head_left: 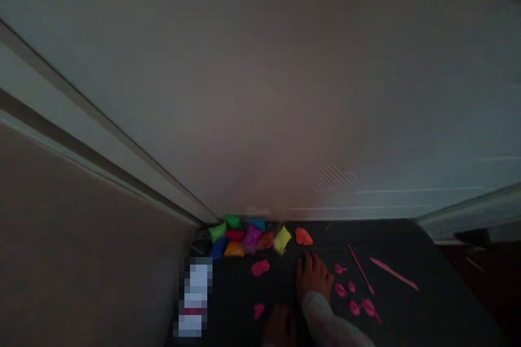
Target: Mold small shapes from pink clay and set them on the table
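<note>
Several flat pink clay pieces (368, 307) lower-right and lower-left of flattened orange clay lump (303, 236). Right hand (315, 277) below lump: palm-down, fingers slightly apart. Left hand (280, 326): finger state indeterminable. Probable step: pressing; next, lift palm.

no readable text (dim light)

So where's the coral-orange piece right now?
In the head view, the coral-orange piece lies right of centre on the dark surface, near the pale wall, just right of the yellow packet and beyond the right hand.
</note>
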Demonstrator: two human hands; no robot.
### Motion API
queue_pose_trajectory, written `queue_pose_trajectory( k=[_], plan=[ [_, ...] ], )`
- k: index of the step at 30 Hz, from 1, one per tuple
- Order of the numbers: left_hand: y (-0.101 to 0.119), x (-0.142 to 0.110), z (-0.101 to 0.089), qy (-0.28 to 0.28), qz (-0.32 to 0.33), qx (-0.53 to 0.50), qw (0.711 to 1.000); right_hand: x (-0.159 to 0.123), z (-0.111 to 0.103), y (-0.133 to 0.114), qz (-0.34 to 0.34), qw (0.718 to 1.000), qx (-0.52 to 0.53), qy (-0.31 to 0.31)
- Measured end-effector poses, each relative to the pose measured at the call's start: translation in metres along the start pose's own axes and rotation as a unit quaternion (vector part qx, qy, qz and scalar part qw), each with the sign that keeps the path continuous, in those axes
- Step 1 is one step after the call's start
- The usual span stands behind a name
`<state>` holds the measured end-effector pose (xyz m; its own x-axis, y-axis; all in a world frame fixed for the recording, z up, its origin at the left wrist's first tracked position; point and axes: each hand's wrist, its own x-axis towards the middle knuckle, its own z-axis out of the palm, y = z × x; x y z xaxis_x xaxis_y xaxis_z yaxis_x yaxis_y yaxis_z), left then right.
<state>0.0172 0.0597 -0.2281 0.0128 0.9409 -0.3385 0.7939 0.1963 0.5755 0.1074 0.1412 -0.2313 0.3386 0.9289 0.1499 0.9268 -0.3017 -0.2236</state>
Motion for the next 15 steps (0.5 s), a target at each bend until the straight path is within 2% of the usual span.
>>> queue_pose_trajectory(
  k=[4,7,11,15],
  plan=[
    [-0.006,-0.007,0.017,0.013,0.005,0.034,0.999,-0.004,0.01,0.006,0.003,1.0,-0.014,-0.018],
    [-0.008,-0.009,0.023,-0.002,0.002,0.05,0.999,-0.003,0.016,0.011,0.007,0.999,-0.022,-0.04],
    [-0.007,-0.009,0.019,0.023,0.037,0.074,0.996,-0.002,0.015,0.012,0.006,0.999,-0.028,-0.044],
    [-0.005,-0.009,0.009,0.023,0.055,0.069,0.996,-0.001,0.008,0.01,-0.006,0.999,-0.037,-0.039]
  ],
)
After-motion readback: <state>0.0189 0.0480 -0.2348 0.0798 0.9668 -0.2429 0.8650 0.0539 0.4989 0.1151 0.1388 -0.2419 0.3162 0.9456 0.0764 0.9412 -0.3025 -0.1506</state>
